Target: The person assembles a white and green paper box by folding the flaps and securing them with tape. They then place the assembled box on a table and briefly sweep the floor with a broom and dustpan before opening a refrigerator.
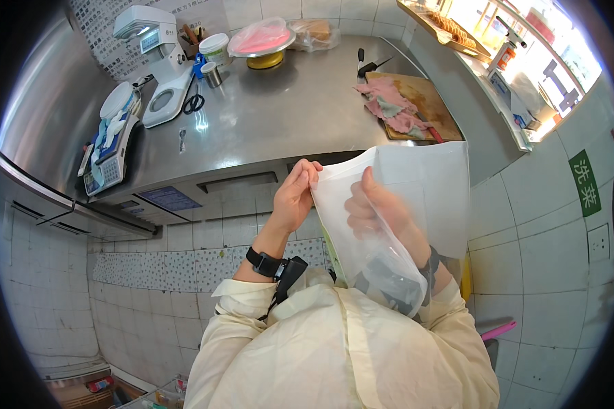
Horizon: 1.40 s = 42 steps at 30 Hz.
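A translucent whitish plastic sleeve (433,180), bent open in a folded shape, stands in front of my body near the counter's front edge. My left hand (295,194) pinches its upper left edge between thumb and fingers. My right hand (383,208) shows hazily through the plastic and appears to be inside the sleeve. Its thumb is raised apart from partly curled fingers, and I see nothing held in it. The right forearm and its black wristband blur behind the plastic; a black band circles my left wrist.
On the steel counter (286,109) are a pink cake (260,35) on a turntable, a white mixer (162,75), black scissors (194,103) and a digital scale (109,160). A pink cloth (394,105) partly covers a wooden board (433,102), with a red-handled tool (431,129) alongside.
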Each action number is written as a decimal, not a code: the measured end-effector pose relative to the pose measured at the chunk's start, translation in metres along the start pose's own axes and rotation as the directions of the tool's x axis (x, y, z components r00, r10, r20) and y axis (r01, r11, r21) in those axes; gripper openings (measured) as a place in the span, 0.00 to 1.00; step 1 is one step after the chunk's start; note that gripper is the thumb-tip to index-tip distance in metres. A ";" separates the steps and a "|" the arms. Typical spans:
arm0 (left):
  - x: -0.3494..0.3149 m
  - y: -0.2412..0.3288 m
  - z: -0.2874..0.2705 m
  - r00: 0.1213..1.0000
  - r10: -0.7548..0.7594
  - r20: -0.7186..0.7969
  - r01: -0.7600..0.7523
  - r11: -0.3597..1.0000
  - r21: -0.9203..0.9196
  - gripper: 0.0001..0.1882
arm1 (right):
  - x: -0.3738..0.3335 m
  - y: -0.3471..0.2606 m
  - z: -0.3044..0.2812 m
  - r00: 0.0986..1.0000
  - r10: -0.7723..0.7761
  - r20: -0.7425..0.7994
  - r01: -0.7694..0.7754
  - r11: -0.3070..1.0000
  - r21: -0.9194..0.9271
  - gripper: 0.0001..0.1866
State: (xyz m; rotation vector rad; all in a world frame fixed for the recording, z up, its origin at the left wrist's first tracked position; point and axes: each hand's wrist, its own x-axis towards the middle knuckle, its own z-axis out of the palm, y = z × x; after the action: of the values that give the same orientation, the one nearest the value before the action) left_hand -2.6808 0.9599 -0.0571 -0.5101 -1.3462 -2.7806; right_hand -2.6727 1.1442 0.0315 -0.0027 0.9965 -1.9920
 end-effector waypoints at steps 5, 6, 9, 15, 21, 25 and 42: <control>0.002 -0.006 -0.009 0.999 0.021 0.025 -0.022 1.000 0.022 0.14 | 0.004 0.002 -0.005 0.959 -0.280 0.039 0.260 0.815 -0.517 0.21; 0.001 -0.006 -0.010 1.000 0.022 0.003 -0.022 1.000 0.020 0.14 | 0.002 -0.001 -0.005 0.913 -0.404 0.058 0.334 0.656 -0.677 0.19; 0.000 -0.008 -0.013 0.999 0.029 -0.040 -0.027 0.998 0.053 0.13 | -0.004 -0.021 0.001 0.896 -0.431 -0.103 0.122 0.462 -0.878 0.12; 0.005 -0.006 -0.006 0.997 -0.059 -0.046 0.062 0.996 0.061 0.14 | 0.007 -0.021 -0.007 0.862 -0.504 0.061 0.356 0.515 -0.779 0.10; 0.010 -0.005 0.002 0.998 -0.062 -0.033 0.065 0.995 0.078 0.14 | 0.007 -0.023 0.007 0.958 -0.286 0.008 0.231 0.760 -0.608 0.08; 0.011 -0.006 0.000 1.000 -0.023 -0.022 0.025 0.993 0.117 0.14 | 0.004 -0.020 -0.001 0.966 -0.256 0.037 0.250 0.889 -0.384 0.09; 0.010 -0.005 0.001 0.998 -0.040 -0.040 0.046 0.983 0.177 0.15 | 0.015 -0.022 -0.010 0.924 -0.381 0.022 0.236 0.524 -0.818 0.08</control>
State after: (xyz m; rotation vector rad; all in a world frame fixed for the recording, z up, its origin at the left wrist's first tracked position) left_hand -2.6907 0.9656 -0.0573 -0.4258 -1.5966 -2.6520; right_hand -2.7008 1.1465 0.0343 -0.5802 2.0835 -1.6516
